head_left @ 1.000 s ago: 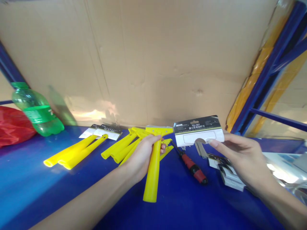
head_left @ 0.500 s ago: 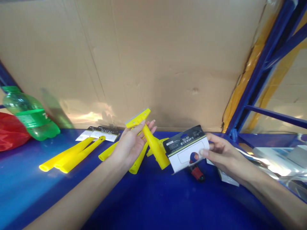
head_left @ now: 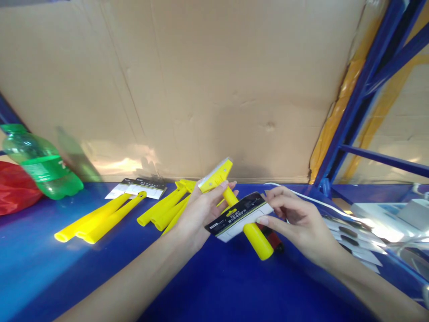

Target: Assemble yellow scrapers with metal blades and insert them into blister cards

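Note:
My left hand (head_left: pixel 204 210) is closed round the neck of a yellow scraper (head_left: pixel 259 241), just below its wide head with a blade edge. A black and white card (head_left: pixel 239 217) with a hole sits around the scraper's handle, the handle's round end sticking out below it. My right hand (head_left: pixel 298 219) pinches the card's right edge between thumb and fingers. Several more yellow scrapers (head_left: pixel 161 208) lie behind my left forearm. Partly hidden under the held handle is a red and black tool (head_left: pixel 276 241) whose kind I cannot make out.
On the left lie yellow scrapers (head_left: pixel 110 219) with cards (head_left: pixel 147 187) at their far ends. A green bottle (head_left: pixel 47 165) leans beside a red bag (head_left: pixel 16 188). Cardboard (head_left: pixel 214 89) stands behind the blue table (head_left: pixel 208 286). More cards (head_left: pixel 358 241) and a white cable (head_left: pixel 318 201) are at the right.
The card has moved left and now sits around the scraper's handle; before, it was apart in my right hand. My left hand and the scraper have shifted right, toward the card.

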Available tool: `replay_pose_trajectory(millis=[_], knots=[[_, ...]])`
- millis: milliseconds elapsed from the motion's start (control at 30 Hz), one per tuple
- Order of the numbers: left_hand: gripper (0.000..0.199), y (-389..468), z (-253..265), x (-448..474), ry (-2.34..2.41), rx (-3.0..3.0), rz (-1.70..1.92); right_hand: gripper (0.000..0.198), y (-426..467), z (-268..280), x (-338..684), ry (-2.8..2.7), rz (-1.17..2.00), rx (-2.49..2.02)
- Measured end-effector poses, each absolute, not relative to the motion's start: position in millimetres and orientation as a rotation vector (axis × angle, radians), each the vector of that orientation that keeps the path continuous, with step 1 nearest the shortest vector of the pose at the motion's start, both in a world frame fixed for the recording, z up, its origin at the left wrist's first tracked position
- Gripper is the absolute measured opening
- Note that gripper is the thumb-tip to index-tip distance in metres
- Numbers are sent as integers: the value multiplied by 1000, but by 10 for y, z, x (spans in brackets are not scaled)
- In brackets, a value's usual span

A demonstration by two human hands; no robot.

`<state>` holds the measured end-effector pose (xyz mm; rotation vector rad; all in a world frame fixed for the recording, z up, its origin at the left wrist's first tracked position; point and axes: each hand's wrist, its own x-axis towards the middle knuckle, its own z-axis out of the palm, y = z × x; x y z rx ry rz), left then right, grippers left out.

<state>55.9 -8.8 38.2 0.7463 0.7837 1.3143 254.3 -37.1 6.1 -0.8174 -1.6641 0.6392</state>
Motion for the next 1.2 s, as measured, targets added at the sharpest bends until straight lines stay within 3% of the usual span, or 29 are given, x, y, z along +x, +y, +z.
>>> replay_pose_trajectory(millis=[100,267,333,733,933,1200], knots=[[64,-98,370,547,819,933,1249,5,-361,57,2573,-1684,645,-812],[22,-93,309,510,825,1158,1101,8,-348,13,2587,-1649,811,-785],[18,-76,275,485,806,1232,1076,11,-349,6,2592,-1610,872,-808],[35,2,301,423,861,1370,839,25,-376,127,2477,-1368,989,-803],[36,73,257,364,916,1402,834,31,-354,114,2465,-1400,1103,-851],[36,89,262,321,907,1468,804,33,-310,124,2490,-1522,1023,-874]])
